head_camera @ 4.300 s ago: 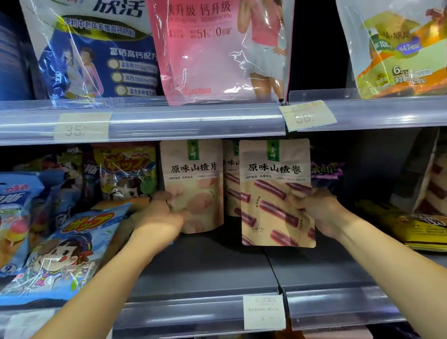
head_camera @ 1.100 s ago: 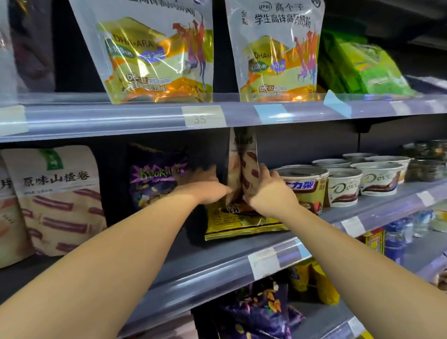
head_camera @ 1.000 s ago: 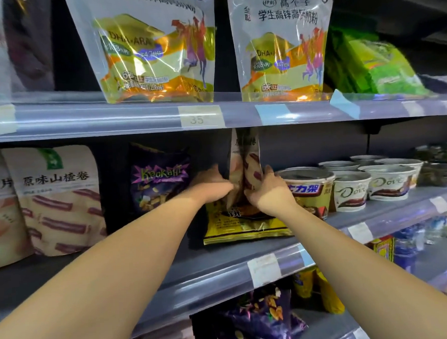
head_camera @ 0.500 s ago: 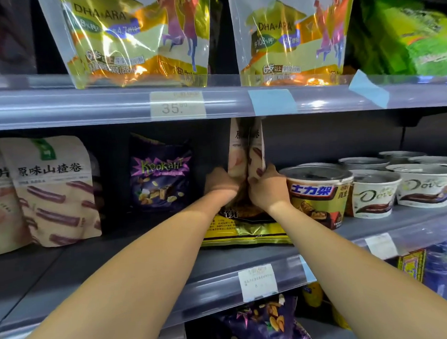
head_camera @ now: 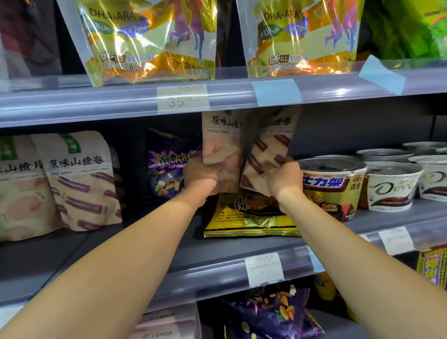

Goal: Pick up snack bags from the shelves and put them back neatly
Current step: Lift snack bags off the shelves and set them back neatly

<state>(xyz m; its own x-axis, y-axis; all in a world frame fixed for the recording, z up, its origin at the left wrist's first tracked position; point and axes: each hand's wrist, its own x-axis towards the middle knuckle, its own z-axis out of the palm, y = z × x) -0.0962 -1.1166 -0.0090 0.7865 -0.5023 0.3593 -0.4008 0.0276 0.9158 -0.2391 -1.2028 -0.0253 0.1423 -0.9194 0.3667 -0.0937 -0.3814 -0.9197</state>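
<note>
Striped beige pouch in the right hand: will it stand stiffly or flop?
Probably floppy: the striped pouch creases where the right hand grips its lower edge. Likely light, since that one grip holds it up. It may tip if stood on the gold bag beneath.

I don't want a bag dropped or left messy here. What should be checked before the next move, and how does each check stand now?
1. Left hand grips the slice bag firmly: ok.
2. Right hand grips the roll bag firmly: ok.
3. Both held bags lifted clear of the gold bag: cannot tell, the hands hide their bottom edges.
4. Gold bag stood up neatly: not ok, it lies flat on the shelf.
5. Matching stock standing further left to join: ok.
6. Purple bag clear of the left hand: cannot tell, they overlap in view.
</note>
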